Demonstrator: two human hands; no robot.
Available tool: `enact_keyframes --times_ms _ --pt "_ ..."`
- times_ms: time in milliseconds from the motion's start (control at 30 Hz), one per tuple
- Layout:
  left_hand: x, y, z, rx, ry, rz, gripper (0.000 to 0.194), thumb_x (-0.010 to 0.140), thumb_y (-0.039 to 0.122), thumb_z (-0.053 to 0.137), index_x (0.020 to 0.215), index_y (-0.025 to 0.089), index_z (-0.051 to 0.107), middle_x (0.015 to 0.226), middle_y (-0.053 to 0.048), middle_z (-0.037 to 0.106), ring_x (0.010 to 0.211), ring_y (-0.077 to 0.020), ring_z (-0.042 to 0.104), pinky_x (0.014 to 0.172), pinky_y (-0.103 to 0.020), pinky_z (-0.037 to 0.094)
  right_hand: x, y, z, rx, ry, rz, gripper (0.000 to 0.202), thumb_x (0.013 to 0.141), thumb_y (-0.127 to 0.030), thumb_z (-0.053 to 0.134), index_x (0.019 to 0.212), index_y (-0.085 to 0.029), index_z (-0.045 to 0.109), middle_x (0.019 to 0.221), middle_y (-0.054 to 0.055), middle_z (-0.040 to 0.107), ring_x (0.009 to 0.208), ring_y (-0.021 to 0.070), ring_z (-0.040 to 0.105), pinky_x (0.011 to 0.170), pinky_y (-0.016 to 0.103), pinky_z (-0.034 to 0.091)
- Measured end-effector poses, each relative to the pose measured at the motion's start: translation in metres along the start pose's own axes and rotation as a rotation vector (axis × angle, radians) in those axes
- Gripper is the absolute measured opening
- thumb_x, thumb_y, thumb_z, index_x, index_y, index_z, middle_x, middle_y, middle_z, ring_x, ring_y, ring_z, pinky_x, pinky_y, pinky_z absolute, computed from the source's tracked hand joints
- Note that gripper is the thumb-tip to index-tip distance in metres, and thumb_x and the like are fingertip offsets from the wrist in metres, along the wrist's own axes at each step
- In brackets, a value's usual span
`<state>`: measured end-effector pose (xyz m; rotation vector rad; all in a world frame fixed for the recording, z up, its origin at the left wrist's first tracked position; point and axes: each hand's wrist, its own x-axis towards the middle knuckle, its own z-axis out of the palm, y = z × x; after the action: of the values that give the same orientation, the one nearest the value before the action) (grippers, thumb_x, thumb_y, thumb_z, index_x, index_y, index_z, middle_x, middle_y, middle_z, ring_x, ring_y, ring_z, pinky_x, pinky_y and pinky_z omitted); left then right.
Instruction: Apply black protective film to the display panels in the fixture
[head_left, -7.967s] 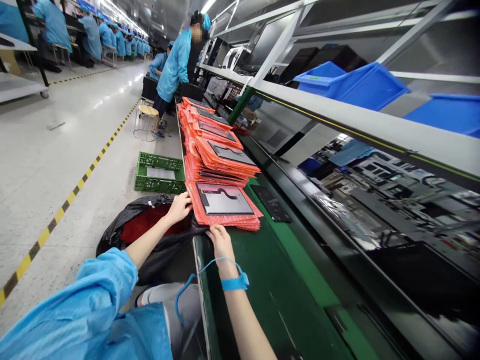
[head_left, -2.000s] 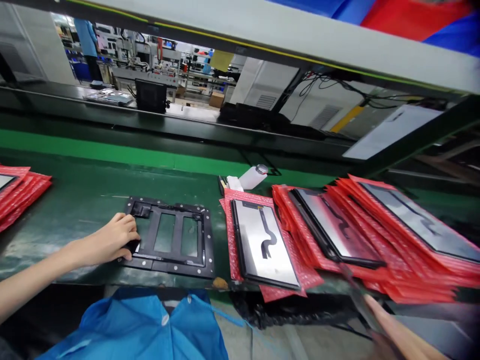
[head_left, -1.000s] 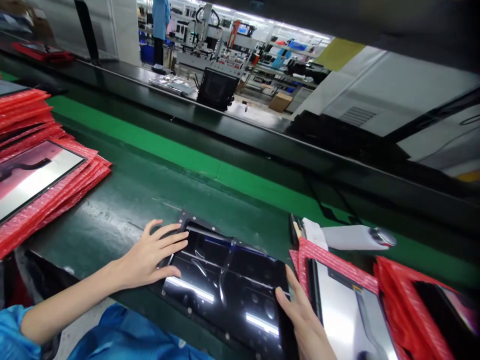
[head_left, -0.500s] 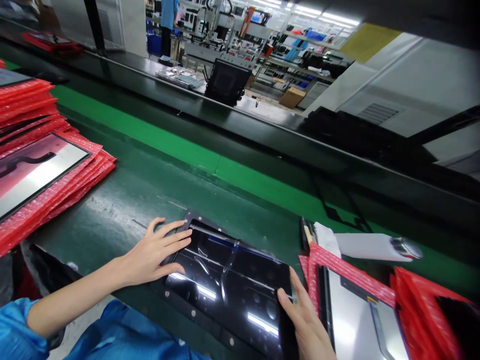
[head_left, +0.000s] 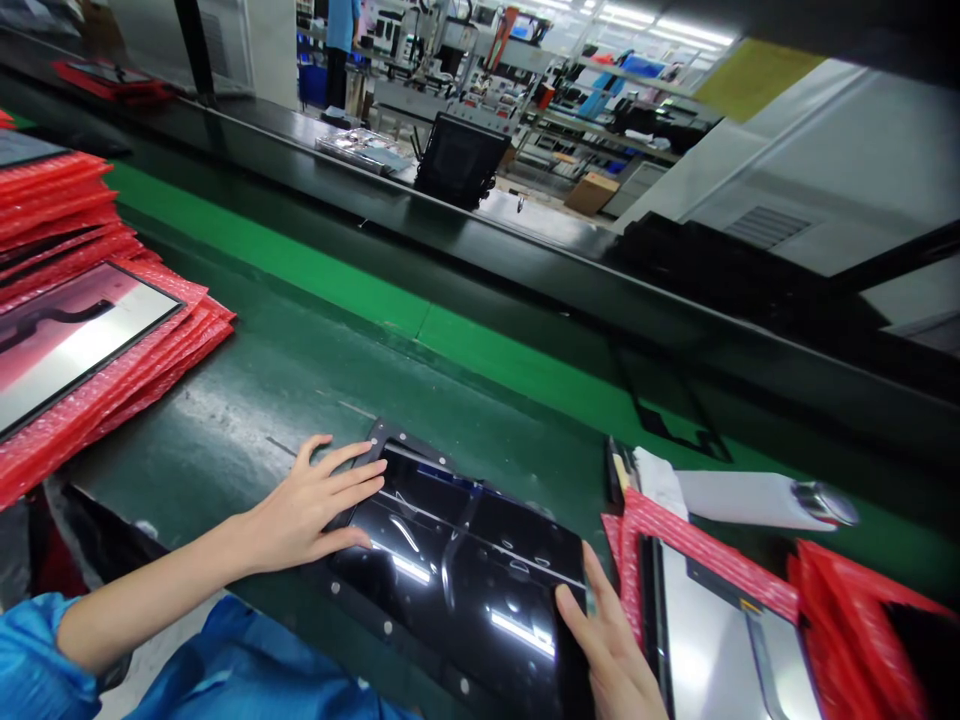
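Observation:
A glossy black display panel (head_left: 465,560) with a clear, wrinkled film over it lies in a dark frame-like fixture (head_left: 388,628) dotted with light round studs. My left hand (head_left: 319,505) rests on the panel's left end, palm down with the fingers spread. At the right end, my right hand (head_left: 611,630) grips the panel's edge, thumb over the face and a finger along the side. What its other fingers do underneath is hidden.
Red bubble-wrap sleeves with panels (head_left: 112,360) are stacked at left. Close to my right hand lie a silver-backed panel (head_left: 720,640), red sleeves (head_left: 855,620) and a white cylindrical bottle (head_left: 742,498). Beyond the green bench (head_left: 300,370) runs a dark raised ledge (head_left: 525,270).
Both hands stay almost where they were on the panel. The view has shifted slightly, and the light reflections and film wrinkles on the panel look a little different.

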<state>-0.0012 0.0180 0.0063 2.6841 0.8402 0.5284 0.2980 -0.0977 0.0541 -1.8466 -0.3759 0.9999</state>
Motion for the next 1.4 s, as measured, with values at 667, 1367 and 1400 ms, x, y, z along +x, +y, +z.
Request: enact_keyframes --times_ms 667,1367,1400 --pt "0.000 -0.002 -0.001 -0.084 -0.067 -0.098 0.044 0.103 0.033 0.041 0.146 0.029 0.046 0.165 -0.009 0.015 0.154 -0.0305 0.003 0.122 -0.062 0.013 -0.011 0.007 0.009 0.035 0.014 -0.020 0.096 0.072 -0.053 0.078 0.154 -0.034 0.033 0.146 0.004 0.053 0.136 0.0324 0.047 0.110 0.046 0.043" --pt "-0.001 0.001 0.000 0.308 -0.061 0.062 0.060 0.095 0.045 0.055 0.149 0.021 0.040 0.156 -0.025 0.031 0.150 -0.0420 0.016 0.111 -0.078 0.009 0.052 0.027 -0.052 -0.778 -0.033 -0.797 0.035 0.097 -0.042 0.047 0.117 -0.021 0.068 0.103 0.010 0.058 0.102 0.0271 0.057 0.093 0.048 0.047" --pt "0.003 -0.001 0.003 0.340 -0.044 0.060 0.058 0.095 0.046 0.053 0.147 0.020 0.044 0.154 -0.025 0.036 0.150 -0.0422 0.018 0.111 -0.078 0.008 0.056 0.025 -0.054 -0.808 -0.049 -0.839 0.035 0.097 -0.038 0.046 0.121 -0.022 0.066 0.106 0.011 0.058 0.104 0.0271 0.057 0.093 0.048 0.048"
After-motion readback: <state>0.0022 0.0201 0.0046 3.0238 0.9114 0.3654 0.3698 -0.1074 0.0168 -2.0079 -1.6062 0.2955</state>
